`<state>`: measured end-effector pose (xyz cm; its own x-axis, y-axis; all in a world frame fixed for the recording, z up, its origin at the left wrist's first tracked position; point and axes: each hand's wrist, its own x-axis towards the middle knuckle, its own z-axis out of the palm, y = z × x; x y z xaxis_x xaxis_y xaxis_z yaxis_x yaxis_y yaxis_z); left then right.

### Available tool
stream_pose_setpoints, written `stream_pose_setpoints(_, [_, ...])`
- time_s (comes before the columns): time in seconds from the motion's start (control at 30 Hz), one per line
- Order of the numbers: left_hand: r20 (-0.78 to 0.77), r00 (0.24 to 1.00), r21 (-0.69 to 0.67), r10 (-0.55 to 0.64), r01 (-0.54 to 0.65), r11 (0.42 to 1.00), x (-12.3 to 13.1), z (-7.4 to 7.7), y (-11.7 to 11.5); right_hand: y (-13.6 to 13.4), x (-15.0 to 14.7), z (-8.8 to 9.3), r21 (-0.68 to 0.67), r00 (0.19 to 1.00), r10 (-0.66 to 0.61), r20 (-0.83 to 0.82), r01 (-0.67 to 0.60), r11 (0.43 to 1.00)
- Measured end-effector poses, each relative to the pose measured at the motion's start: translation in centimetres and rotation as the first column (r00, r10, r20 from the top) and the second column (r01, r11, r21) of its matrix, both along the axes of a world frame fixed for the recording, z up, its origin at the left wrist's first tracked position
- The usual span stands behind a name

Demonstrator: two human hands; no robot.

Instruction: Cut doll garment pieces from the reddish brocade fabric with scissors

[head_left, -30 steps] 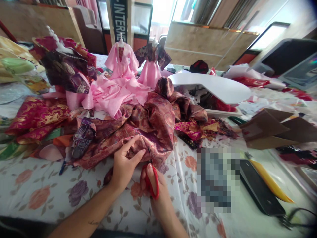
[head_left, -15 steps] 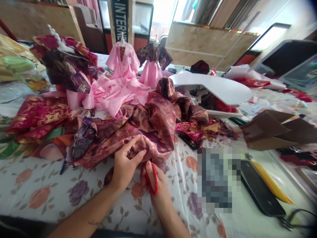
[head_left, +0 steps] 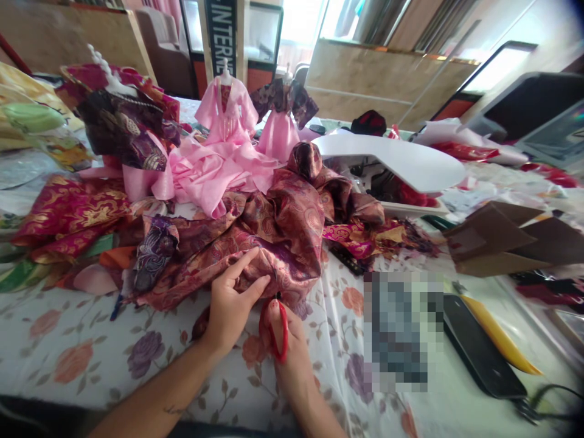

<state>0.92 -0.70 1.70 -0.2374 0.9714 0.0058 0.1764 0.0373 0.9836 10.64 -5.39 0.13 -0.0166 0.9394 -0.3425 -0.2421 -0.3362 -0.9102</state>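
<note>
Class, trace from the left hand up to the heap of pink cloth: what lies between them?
Folds of reddish-brown patterned cloth lie between the left hand, which touches them, and the pink cloth; the head view shows this.

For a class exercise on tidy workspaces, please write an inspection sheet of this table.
Surface: floral tablecloth, visible along the near side.
Job's things: reddish-brown patterned fabric, bunched; red-handled scissors at its near edge, blades mostly hidden.
Clutter: pink fabric, cardboard box, black oblong object.
Hands: left hand on the patterned fabric; right hand holding the scissors.
Cables: dark cord, lower right; cable or strap, cannot tell.
Surroundings: chair and panels in the background.
</note>
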Motion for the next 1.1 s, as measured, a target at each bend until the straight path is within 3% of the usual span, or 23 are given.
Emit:
stream_pose_setpoints(0.37, [0.062,0.997,0.018,-0.037,0.036,0.999,0.1,0.0,0.1,0.6,0.3,-0.4,0.01,0.999,0.019,-0.033,-0.019,1.0])
stream_pose_setpoints(0.57, [0.081,0.996,0.016,-0.039,0.038,0.999,0.1,0.1,0.0,0.9,0.4,-0.4,0.066,0.999,0.02,0.028,-0.022,0.998])
stream_pose_setpoints(1.1, [0.076,0.997,0.029,-0.03,0.028,0.999,0.1,0.2,0.0,0.7,0.4,-1.2,0.044,0.999,0.025,0.022,-0.026,0.999])
